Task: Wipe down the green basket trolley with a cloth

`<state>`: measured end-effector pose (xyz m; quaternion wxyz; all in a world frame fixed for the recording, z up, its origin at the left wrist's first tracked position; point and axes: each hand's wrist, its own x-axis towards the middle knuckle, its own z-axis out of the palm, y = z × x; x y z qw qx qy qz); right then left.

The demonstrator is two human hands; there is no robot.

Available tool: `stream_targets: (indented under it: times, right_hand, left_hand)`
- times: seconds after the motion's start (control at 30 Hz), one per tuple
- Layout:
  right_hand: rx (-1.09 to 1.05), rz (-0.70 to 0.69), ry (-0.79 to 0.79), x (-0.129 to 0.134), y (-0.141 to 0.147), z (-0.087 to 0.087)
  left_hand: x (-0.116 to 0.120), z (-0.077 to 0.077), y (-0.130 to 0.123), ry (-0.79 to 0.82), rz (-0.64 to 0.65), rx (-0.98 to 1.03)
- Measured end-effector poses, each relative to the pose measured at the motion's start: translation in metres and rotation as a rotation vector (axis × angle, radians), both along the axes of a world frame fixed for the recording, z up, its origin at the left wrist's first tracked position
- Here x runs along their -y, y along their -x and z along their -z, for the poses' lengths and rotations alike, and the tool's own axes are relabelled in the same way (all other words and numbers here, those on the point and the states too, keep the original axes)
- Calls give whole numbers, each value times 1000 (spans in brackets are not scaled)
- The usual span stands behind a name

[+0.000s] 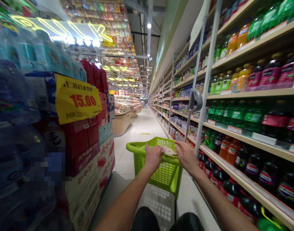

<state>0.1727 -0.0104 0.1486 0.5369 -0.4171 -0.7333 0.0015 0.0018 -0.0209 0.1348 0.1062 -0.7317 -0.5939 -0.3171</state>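
A lime-green basket cart (166,176) with lattice walls stands in front of my knees. Across its near rim lies a small pale, crumpled item (169,151), too blurred to name. My left hand (153,158) is at the left of that rim, its fingers bent and closed on the left end of the pale item. On the other side, my right hand (186,157) is over the rim's right part, its fingers apart and the thumb side close to the item's right end. The inside of the basket is mostly hidden by its near wall and my hands.
Drink shelves (253,93) run along the right, with a metal ladder rail (197,64) against them. Stacked cartons (89,179) and wrapped bottles rise close on the left, bearing a yellow price sign (78,99). A tiled aisle (139,125) leads ahead past wooden display bins (121,123).
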Motion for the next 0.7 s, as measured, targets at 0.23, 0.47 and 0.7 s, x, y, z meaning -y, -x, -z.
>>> stream_targets:
  times: [0.23,0.47,0.7]
  right_hand:
    - [426,208,100,-10,13,42]
    - [-23,116,265,-9,37,24]
    - [-468,-271,71,-3,64,10]
  left_hand:
    - [0,1,12,12,-38,121]
    - [17,-2,-18,5,171,286]
    - [21,-31,19,-77,300,596]
